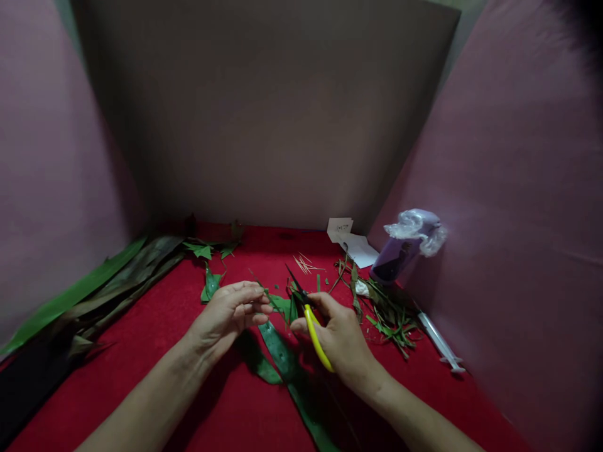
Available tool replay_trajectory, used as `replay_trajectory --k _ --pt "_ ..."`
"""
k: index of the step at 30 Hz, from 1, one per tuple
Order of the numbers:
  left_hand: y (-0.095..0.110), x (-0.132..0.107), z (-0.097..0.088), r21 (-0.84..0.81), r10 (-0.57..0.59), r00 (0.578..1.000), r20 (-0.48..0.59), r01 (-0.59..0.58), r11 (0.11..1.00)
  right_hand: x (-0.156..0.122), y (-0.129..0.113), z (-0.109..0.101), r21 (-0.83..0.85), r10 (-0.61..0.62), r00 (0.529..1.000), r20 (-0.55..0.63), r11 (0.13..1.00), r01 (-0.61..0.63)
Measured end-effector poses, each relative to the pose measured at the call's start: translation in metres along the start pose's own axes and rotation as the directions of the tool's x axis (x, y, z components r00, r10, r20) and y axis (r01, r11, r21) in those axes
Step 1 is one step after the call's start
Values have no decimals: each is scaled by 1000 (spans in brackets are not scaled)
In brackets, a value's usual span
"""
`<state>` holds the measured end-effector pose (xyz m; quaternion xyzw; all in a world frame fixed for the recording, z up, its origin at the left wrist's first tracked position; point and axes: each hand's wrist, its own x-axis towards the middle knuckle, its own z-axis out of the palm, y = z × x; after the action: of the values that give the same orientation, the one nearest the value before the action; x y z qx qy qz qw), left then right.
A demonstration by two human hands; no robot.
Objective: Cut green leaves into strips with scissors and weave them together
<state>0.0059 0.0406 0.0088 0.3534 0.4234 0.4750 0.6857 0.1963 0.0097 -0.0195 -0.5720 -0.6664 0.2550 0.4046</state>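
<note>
A: In the head view, where were the scissors [311,320], and how were they aligned?

B: In the right hand [346,342], above the middle of the red cloth [155,351]. The dark blades pointed toward the back edge, slanting left; the long axis ran down rightward to the yellow handle, with the fingers closed around it. The blades' opening could not be told.

A: And the left hand [230,311]?

B: Loosely curled, its fingertips pinching a thin green stem [276,307], which likewise slanted from far left to near right.

A: Beneath them?

B: A long leaf [288,367], extending toward the cloth's near edge.
</note>
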Motion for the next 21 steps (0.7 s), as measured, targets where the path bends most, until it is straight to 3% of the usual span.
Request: replay_trajectory --k 4,8,21 --pt "0 0 1 -4 -6 1000 -16 6 1000 18 15 -11 -242 42 997 -68 969 -57" --pt "-2 2 -4 5 12 1000 3 -12 1000 30 28 -22 -512 1 998 -65 858 -34" --pt "-9 10 -10 35 12 1000 5 -12 999 47 55 -42 -701 36 994 -106 706 -101"
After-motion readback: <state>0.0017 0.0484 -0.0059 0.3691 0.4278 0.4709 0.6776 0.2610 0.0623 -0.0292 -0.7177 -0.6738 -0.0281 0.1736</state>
